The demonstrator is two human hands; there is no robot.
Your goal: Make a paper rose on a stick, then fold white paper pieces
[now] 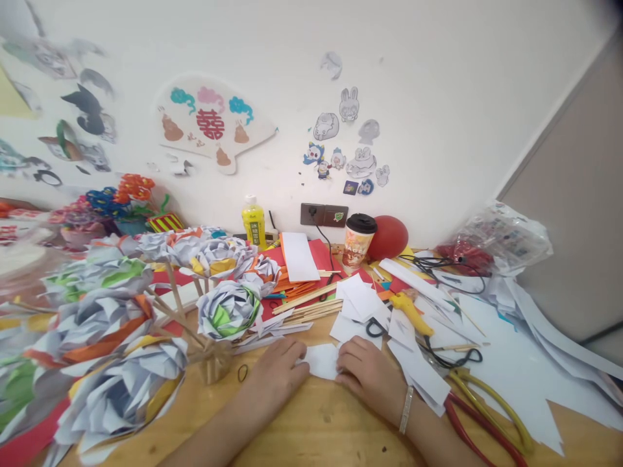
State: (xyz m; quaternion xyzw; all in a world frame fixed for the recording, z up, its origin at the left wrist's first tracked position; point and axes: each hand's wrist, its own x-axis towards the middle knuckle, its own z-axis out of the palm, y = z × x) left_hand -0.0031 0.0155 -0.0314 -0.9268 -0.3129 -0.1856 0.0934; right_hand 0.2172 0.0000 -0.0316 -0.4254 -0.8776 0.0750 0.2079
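Note:
A small piece of white paper (321, 360) lies on the wooden table between my two hands. My left hand (281, 370) has its fingers curled closed on the paper's left end. On the opposite end, my right hand (363, 370) grips the paper, thumb and fingers bent together. A silvery bracelet circles my right wrist. Behind the right hand is a pile of white paper pieces (360, 298). Left of my left hand stand paper flowers on wooden sticks, the nearest a white and green paper flower (228, 310).
A yellow glue gun (411, 312) and scissors with red and yellow handles (491, 408) lie at the right. Wooden sticks (311, 311), a lidded paper cup (359, 243), a yellow bottle (254, 224) and a red balloon (389, 237) are toward the wall. Large paper sheets (506, 363) cover the right side.

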